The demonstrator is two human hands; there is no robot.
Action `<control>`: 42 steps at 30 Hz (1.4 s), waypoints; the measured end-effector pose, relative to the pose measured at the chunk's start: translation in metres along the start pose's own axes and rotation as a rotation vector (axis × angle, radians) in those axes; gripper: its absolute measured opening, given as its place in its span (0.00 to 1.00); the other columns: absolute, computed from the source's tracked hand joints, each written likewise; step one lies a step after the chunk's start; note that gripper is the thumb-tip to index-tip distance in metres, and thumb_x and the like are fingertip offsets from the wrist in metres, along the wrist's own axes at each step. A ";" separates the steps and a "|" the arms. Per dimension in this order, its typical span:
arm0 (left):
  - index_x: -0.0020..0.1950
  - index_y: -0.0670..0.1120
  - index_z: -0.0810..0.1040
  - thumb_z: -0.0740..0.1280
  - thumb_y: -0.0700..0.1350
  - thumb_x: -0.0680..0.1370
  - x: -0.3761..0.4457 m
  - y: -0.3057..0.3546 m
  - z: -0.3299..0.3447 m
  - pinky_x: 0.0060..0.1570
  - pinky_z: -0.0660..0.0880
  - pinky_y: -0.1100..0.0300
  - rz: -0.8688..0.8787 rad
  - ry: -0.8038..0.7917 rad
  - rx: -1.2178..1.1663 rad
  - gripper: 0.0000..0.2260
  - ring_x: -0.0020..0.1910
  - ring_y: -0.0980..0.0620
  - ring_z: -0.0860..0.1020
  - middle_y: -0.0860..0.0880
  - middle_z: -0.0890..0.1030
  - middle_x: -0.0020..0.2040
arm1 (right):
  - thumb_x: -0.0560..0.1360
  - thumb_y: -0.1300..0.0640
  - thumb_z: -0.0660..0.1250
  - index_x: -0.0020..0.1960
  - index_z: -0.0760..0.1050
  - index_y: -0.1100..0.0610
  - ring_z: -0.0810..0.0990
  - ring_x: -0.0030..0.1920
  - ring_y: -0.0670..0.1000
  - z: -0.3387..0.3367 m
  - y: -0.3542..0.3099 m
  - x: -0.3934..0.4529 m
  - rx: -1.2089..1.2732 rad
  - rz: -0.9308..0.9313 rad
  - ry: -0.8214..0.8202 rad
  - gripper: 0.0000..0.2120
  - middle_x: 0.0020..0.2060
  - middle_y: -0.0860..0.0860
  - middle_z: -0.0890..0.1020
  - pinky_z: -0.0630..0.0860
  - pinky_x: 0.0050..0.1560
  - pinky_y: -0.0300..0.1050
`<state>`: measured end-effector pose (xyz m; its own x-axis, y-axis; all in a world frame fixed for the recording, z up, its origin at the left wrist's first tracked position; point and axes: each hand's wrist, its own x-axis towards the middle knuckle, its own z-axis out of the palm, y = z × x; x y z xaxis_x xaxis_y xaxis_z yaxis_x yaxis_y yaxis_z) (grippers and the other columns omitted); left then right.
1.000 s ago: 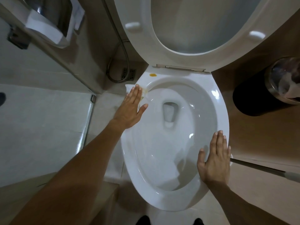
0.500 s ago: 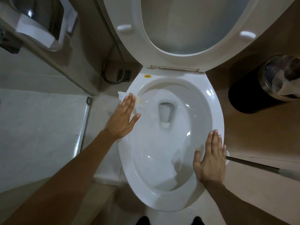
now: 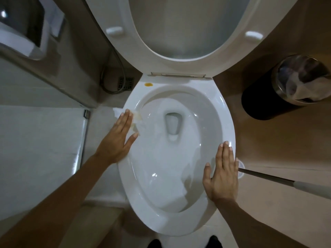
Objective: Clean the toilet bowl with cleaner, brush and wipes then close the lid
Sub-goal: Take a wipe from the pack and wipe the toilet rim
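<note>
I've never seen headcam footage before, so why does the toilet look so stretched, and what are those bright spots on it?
Head view: the wide-angle lens bows the edges, so the raised seat balloons and the forearms fan out. The bright spots are lamp glare on the glossy toilet rim. The right hand throws a soft shadow into the bowl; the waste bin sits in dim light, slightly soft.

Wipe (image 3: 137, 118) mostly under left hand (image 3: 116, 140)

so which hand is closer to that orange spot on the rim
Left. The left hand lies on a wipe on the rim just below the orange spot; the right hand rests flat far down the opposite rim.
</note>
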<state>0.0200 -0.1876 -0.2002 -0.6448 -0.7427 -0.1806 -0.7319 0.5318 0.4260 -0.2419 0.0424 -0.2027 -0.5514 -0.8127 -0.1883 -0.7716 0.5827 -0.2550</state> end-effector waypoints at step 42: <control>0.79 0.48 0.47 0.43 0.62 0.80 0.071 0.007 -0.006 0.75 0.47 0.55 0.016 0.067 0.010 0.31 0.76 0.58 0.43 0.53 0.46 0.79 | 0.76 0.47 0.49 0.78 0.50 0.60 0.45 0.78 0.49 0.003 0.000 0.001 0.007 -0.011 0.044 0.34 0.78 0.52 0.49 0.48 0.76 0.54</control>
<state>-0.0296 -0.2396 -0.2045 -0.6409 -0.7591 -0.1142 -0.7237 0.5480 0.4195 -0.2417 0.0421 -0.2056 -0.5567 -0.8182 -0.1439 -0.7754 0.5739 -0.2634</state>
